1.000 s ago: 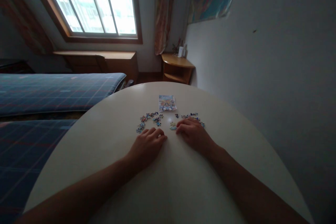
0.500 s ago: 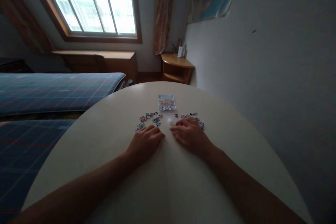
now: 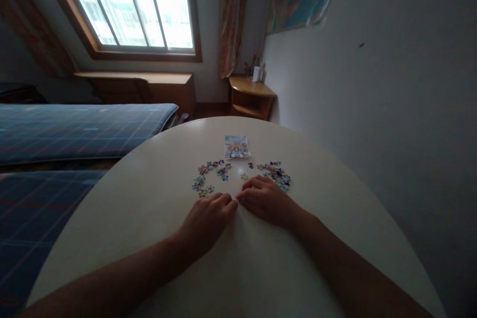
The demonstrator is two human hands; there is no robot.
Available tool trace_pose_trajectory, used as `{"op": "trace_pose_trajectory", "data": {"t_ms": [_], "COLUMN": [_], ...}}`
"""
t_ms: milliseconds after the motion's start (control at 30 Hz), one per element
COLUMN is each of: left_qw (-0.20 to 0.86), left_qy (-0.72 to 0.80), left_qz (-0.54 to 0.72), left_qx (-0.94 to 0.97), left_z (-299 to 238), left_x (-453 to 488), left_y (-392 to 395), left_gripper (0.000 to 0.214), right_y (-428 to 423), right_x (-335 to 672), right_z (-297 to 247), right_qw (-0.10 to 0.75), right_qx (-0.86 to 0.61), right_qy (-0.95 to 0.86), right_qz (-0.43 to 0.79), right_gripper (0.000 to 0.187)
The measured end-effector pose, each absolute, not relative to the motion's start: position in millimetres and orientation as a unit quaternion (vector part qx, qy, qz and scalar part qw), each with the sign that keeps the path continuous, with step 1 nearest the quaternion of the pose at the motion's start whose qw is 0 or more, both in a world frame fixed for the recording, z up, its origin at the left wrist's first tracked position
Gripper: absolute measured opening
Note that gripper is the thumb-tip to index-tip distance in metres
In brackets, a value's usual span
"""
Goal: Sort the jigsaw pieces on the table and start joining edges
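My left hand (image 3: 212, 216) rests on the white table with its fingers curled in. Close to its fingertips, my right hand (image 3: 263, 198) holds thumb and fingers pinched together. The two hands almost touch, and whatever lies between their fingers is too small or hidden to make out. Beyond the left hand, jigsaw puzzle pieces (image 3: 201, 179) lie in a loose arc. Another heap of puzzle pieces (image 3: 279, 175) spreads just behind the right hand, partly covered by it. One yellowish puzzle piece (image 3: 244, 177) sits apart, and a dark puzzle piece (image 3: 251, 165) lies farther back.
A small printed picture sheet (image 3: 237, 147) lies behind the pieces on the round table (image 3: 149, 198). To the left are beds with blue plaid mattresses (image 3: 82, 129). A corner cabinet (image 3: 251, 87) stands past the table, and a wall (image 3: 372, 99) runs along the right.
My right hand has drawn back toward me and left, uncovering pieces in the right heap. My left hand has shifted slightly nearer to me, showing more pieces. The fingertips are closer together.
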State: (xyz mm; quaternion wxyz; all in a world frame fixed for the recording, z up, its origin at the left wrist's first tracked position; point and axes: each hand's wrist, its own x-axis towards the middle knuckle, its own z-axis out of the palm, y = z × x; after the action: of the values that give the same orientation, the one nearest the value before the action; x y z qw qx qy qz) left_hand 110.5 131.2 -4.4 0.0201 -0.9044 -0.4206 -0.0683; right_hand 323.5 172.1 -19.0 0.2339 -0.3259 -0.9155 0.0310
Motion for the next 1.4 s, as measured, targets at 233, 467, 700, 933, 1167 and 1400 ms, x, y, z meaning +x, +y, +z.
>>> {"op": "trace_pose_trajectory", "data": {"t_ms": [233, 467, 700, 933, 1167, 1400], "left_qw": [0.018, -0.023, -0.047, -0.014, 0.046, -0.002], "left_qy": [-0.409, -0.422, -0.418, -0.550, -0.662, -0.672], "left_qz": [-0.080, -0.135, -0.189, -0.197, -0.092, -0.100], "left_qx": [-0.909, -0.896, -0.887, -0.811, -0.742, -0.734], "left_z": [-4, -12, -19, 1, 5, 2], "left_x": [111, 107, 108, 87, 64, 60], "left_y": [135, 143, 147, 164, 177, 185], "left_gripper": [0.015, 0.014, 0.019, 0.012, 0.030, 0.026], "right_y": [175, 176, 176, 180, 179, 180], "right_x": [328, 330, 329, 330, 328, 329], "right_z": [-18, -14, -15, -21, -21, -23], "right_qw": [0.252, 0.257, 0.262, 0.269, 0.270, 0.267], "right_qx": [-0.316, -0.318, -0.324, -0.327, -0.341, -0.342], "right_qy": [-0.912, -0.909, -0.905, -0.902, -0.898, -0.898], "right_qz": [0.064, 0.082, 0.083, 0.082, 0.069, 0.073], "right_gripper": [0.027, 0.019, 0.013, 0.018, 0.017, 0.017]}}
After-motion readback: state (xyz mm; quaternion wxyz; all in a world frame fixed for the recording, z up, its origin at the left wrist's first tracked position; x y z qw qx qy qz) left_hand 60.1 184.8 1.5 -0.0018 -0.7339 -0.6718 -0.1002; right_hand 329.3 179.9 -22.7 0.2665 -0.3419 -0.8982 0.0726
